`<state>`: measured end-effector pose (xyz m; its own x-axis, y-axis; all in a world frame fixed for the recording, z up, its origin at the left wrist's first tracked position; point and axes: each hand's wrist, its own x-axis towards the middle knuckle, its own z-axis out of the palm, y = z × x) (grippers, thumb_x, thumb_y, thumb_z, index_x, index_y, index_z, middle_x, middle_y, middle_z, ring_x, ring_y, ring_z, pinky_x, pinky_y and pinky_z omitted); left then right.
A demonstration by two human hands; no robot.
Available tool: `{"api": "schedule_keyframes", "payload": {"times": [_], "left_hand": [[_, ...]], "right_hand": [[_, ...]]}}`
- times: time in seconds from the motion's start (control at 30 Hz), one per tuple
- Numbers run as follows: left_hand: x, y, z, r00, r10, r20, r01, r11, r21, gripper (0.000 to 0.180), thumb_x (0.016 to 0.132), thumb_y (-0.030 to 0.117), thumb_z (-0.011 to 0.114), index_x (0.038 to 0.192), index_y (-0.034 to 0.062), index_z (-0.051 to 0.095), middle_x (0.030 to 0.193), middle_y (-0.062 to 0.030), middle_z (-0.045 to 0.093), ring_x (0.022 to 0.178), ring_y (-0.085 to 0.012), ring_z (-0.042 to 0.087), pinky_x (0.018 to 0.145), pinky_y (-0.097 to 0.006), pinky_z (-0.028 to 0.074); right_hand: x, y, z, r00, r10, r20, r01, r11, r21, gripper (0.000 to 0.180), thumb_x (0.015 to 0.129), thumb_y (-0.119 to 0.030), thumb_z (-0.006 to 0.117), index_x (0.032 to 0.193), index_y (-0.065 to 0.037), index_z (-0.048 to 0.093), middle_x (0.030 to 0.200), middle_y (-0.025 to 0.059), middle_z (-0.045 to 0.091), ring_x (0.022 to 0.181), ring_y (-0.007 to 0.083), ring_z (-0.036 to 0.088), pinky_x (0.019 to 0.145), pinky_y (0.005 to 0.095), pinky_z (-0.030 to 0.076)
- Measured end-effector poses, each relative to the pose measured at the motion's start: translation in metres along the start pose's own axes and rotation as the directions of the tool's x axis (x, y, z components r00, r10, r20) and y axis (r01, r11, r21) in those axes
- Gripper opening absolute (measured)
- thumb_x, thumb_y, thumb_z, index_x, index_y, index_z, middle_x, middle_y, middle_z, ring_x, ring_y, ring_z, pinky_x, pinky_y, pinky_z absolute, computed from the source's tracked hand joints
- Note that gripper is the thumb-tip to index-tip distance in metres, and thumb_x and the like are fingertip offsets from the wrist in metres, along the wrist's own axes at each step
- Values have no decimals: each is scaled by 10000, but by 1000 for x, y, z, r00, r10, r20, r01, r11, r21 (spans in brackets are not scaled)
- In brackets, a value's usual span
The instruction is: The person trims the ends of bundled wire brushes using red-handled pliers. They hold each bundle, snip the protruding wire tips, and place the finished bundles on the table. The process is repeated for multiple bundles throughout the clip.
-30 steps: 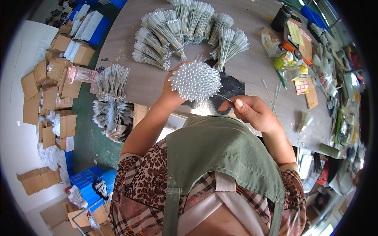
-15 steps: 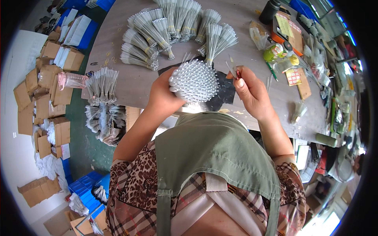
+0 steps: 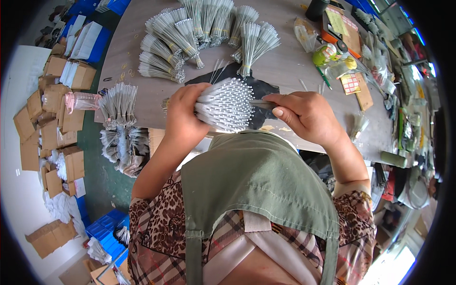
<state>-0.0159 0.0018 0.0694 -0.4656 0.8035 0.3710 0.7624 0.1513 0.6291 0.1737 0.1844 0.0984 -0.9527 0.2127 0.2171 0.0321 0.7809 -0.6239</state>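
Note:
My left hand [image 3: 184, 111] is closed around a thick bundle of thin wire sticks [image 3: 225, 105]. Their pale, bead-like tips fan out toward the right. From the right, my right hand [image 3: 308, 114] pinches a slim, tweezer-like metal tool [image 3: 262, 103]. The tool's point reaches the right edge of the tips; whether it grips a stick I cannot tell. Beneath both hands lies a black sheet [image 3: 261, 85] on the table, with a few loose thin sticks [image 3: 217, 71] at its far edge.
Banded bundles of similar sticks [image 3: 166, 45] stand and lie along the far side, with more bundles [image 3: 118, 105] at the left edge. At right are a green bottle [image 3: 325, 56], a green pen [image 3: 325, 78], a dark flask [image 3: 317, 9] and a small stick bunch [image 3: 358, 127].
My right hand has turned and brought the tool leftward to the bundle's tips. The bundle in my left hand has shifted slightly left and tilted toward the tool.

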Motion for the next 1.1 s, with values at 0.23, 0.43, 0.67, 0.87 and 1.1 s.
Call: {"api": "schedule_keyframes", "payload": {"times": [0.23, 0.43, 0.67, 0.87, 1.1], "left_hand": [[1, 8, -4, 1000, 18, 25, -19, 999, 39, 457, 561, 170, 742, 976, 66, 581, 923, -90, 607, 892, -302, 551, 797, -392, 408], [-2, 7, -5, 997, 74, 22, -76, 993, 92, 422, 580, 130, 717, 973, 70, 577, 907, -86, 604, 872, -300, 551, 793, -391, 402], [-4, 8, -6, 989, 144, 38, -148, 974, 170, 401, 586, 56, 672, 974, 76, 571, 890, -86, 598, 864, -295, 550, 800, -388, 389], [-7, 10, -6, 990, 123, 63, -133, 974, 184, 389, 589, 34, 654, 967, 74, 574, 886, -88, 597, 870, -294, 548, 804, -385, 385], [-11, 6, -7, 992, 58, 114, -68, 994, 82, 399, 589, 67, 695, 972, 59, 584, 860, -105, 609, 823, -290, 578, 763, -372, 428]], "right_hand": [[-1, -1, 2, 1000, 2, -14, -1, 1000, 13, 252, 843, -289, 563, 990, -99, 642, 626, 103, 587, 602, 296, 575, 545, 392, 445], [-3, -3, 0, 1000, 2, 23, -2, 1000, -28, 250, 840, -298, 563, 966, -99, 648, 638, 106, 594, 602, 298, 577, 539, 397, 446], [-4, -8, -6, 997, -42, 69, 51, 990, -132, 222, 816, -242, 597, 961, -80, 644, 644, 106, 590, 592, 295, 575, 526, 375, 443], [-7, -7, -1, 997, -2, 83, 12, 992, -129, 245, 835, -311, 544, 920, -104, 643, 673, 109, 605, 636, 312, 579, 548, 408, 449], [-11, 3, 7, 998, -60, 15, 61, 994, -92, 269, 820, -316, 571, 976, -107, 634, 646, 96, 588, 592, 292, 576, 520, 389, 447]]}}
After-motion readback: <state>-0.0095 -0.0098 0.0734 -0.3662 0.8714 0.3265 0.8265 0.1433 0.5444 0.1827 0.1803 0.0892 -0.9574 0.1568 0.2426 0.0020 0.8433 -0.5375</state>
